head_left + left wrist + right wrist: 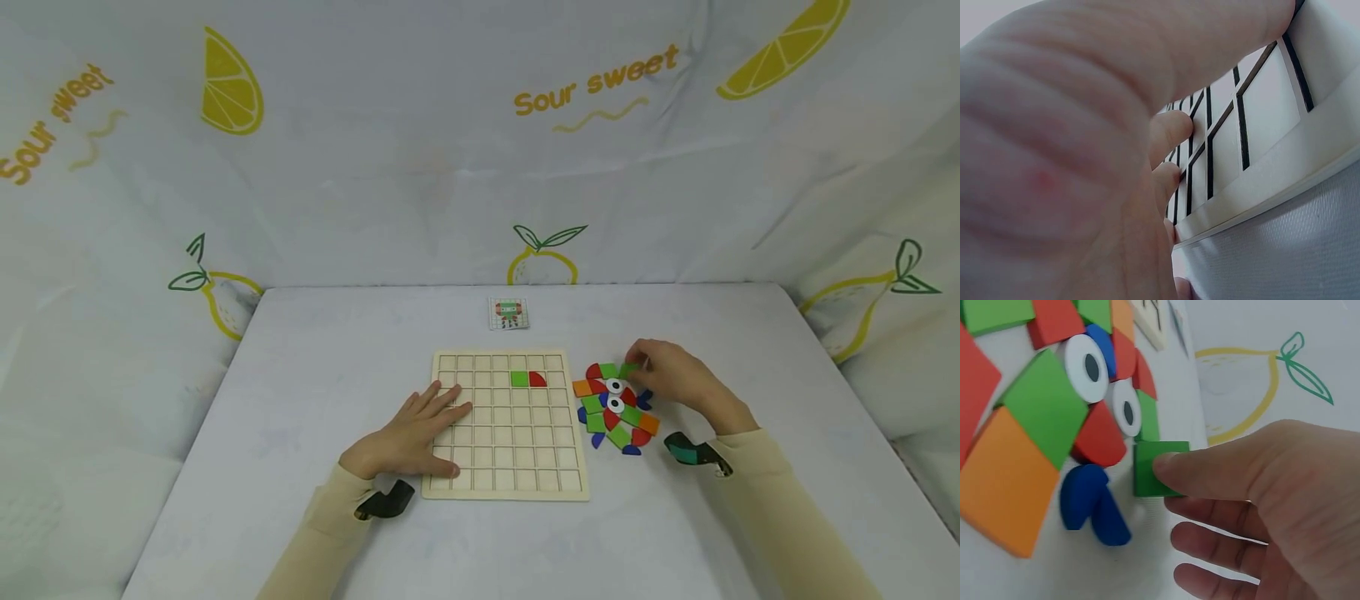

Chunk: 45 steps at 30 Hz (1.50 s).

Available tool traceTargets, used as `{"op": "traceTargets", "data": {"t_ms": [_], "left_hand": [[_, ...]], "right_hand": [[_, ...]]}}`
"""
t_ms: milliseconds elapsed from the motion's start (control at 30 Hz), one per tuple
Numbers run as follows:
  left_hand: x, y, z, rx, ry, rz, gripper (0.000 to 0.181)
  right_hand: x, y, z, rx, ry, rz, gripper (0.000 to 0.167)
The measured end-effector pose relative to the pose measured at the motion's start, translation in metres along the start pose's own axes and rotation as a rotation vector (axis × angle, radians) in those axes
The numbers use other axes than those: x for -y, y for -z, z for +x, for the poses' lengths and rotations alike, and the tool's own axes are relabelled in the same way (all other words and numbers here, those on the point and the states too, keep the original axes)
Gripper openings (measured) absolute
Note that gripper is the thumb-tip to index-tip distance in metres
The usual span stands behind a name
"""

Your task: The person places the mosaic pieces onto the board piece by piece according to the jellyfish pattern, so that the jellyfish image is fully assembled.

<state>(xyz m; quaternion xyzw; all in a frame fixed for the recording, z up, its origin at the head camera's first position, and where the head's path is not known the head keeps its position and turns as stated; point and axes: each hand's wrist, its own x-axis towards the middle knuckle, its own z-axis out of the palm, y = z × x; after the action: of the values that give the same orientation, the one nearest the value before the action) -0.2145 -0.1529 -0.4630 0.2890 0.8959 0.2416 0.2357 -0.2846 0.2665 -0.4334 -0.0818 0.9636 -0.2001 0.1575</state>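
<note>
My left hand (408,437) lies spread over the left side of a wooden grid board (517,487), thumb and fingers resting on it. In the left wrist view, the thumb and fingertips touch the board (1272,187). On the board's upper part sit a green square (520,379) and, right beside it, a red quarter-circle piece (537,380). At the top of a pile of loose pieces, my right hand (671,375) pinches a green square block (1147,469) between thumb and index finger.
Right of the board, the pile holds green, red and blue blocks, an orange block (1007,481) and two round white eye pieces (1087,369). Behind the board lies a small pattern card (508,313). A white cloth covers the table (337,333) and walls.
</note>
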Motion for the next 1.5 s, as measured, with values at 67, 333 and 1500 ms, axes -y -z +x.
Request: {"op": "traceTargets", "data": {"t_ms": [67,333,1500], "left_hand": [[0.0,0.0,-0.001,0.001,0.0,-0.002,0.093],[-0.001,0.0,-0.002,0.002,-0.001,-0.007,0.093],[-0.001,0.001,-0.001,0.009,0.01,0.017,0.093]], "right_hand": [[0.001,0.003,-0.001,0.003,0.002,-0.004,0.023],[0.012,0.018,-0.004,-0.075,0.087,0.028,0.017],[0.108,0.009,0.04,-0.041,0.364,0.21,0.014]]}}
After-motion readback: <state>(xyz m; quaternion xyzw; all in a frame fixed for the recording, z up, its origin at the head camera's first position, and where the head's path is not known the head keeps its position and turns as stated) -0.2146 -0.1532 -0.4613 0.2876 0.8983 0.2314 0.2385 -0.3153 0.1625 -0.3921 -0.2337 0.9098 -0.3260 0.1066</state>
